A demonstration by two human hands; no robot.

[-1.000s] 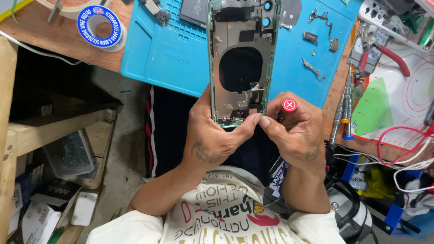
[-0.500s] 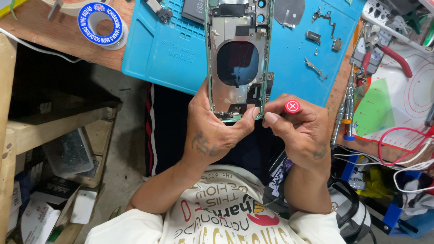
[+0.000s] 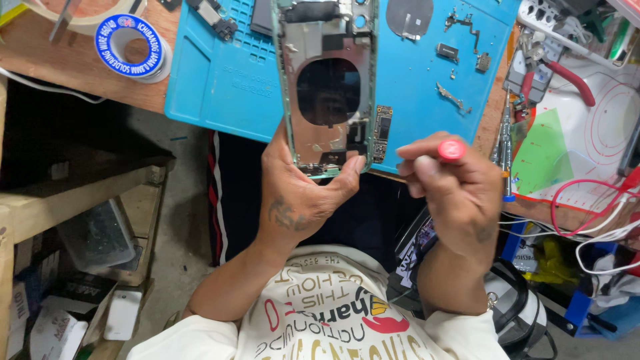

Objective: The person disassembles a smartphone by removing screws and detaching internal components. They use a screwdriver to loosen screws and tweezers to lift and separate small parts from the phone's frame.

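Cluttered table w/ blue mat point(image 3: 220, 87): left hand point(image 3: 300, 193) grips gutted phone frame point(image 3: 327, 87), right hand point(image 3: 460, 193) fingers pinch red-capped screwdriver point(image 3: 452, 149) just beside it, mid-teardown; next needs tip seated on screw

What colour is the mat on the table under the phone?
The mat is bright blue, seen best in the head view, behind the opened phone held by the left hand.

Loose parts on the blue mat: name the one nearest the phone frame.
The narrow dark circuit board, lying right beside the phone frame; the other loose parts lie farther off.
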